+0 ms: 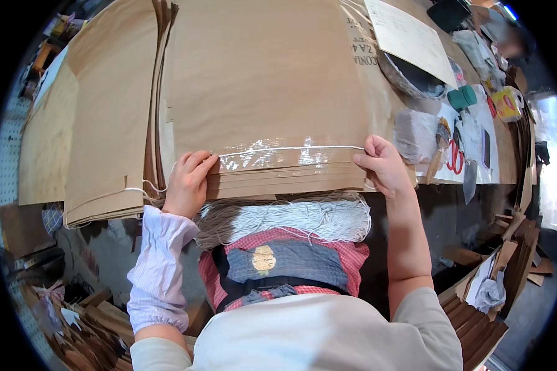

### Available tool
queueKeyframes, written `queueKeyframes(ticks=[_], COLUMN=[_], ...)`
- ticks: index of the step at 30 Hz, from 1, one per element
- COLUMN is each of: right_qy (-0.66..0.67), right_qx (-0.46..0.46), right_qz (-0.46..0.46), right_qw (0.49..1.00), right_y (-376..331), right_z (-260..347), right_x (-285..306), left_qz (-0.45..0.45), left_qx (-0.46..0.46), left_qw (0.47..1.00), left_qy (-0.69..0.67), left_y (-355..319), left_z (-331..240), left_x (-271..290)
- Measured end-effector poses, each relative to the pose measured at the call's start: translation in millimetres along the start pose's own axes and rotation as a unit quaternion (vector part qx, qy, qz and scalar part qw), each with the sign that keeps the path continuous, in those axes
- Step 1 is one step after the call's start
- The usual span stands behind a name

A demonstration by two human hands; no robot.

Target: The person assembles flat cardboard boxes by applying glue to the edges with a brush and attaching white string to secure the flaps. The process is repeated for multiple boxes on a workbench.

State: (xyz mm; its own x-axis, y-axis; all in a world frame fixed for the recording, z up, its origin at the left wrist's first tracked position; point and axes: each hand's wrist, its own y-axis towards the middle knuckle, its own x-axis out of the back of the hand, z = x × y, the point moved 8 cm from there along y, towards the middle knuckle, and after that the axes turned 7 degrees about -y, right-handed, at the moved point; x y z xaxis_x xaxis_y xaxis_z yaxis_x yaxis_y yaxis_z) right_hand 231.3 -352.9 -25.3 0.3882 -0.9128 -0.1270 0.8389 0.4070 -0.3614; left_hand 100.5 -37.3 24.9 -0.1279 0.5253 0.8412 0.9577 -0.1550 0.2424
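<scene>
A white cord (291, 148) runs nearly straight across the top sheet of a stack of brown paper (260, 74), over a shiny wet-looking band near the front edge. At the left end, my left hand (192, 180) has its fingers closed on the cord against the paper. Thumb and forefinger of my right hand (384, 164) pinch the right end. Several sheet edges (284, 176) show stepped below the band. A thick bundle of loose white cords (291, 217) lies across my lap, just below the stack.
Another brown paper stack (111, 111) with cord loops (148, 188) stands at left. To the right lie red-handled scissors (455, 156), a knife blade (470, 179), a brush (441, 141), a green lid (462, 98) and a dark basin (411, 74). Folded brown sheets (476, 321) stand at lower right.
</scene>
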Motion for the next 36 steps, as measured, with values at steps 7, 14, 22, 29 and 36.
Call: queueKeyframes(ticks=[7, 14, 22, 29, 36], right_qy=[-0.394, -0.470, -0.568, -0.603, -0.680], right_qx=[0.306, 0.355, 0.210, 0.377, 0.164], right_qz=[-0.278, -0.056, -0.177, -0.008, -0.231], right_qw=[0.821, 0.807, 0.776, 0.703, 0.677], right_y=[-15, -5, 20, -6, -6], right_z=[32, 37, 26, 12, 2], right_x=[-9, -44, -42, -151, -41], left_qz=[0.010, 0.100, -0.033, 0.025, 0.097], left_qx=[0.002, 0.049, 0.207, -0.028, 0.257], left_qw=[1.000, 0.990, 0.975, 0.994, 0.954], left_qy=[-0.025, -0.091, 0.074, 0.103, 0.117], left_y=[2, 18, 13, 35, -4], left_z=[-1, 3, 45, -63, 22], left_x=[2, 15, -3, -39, -17])
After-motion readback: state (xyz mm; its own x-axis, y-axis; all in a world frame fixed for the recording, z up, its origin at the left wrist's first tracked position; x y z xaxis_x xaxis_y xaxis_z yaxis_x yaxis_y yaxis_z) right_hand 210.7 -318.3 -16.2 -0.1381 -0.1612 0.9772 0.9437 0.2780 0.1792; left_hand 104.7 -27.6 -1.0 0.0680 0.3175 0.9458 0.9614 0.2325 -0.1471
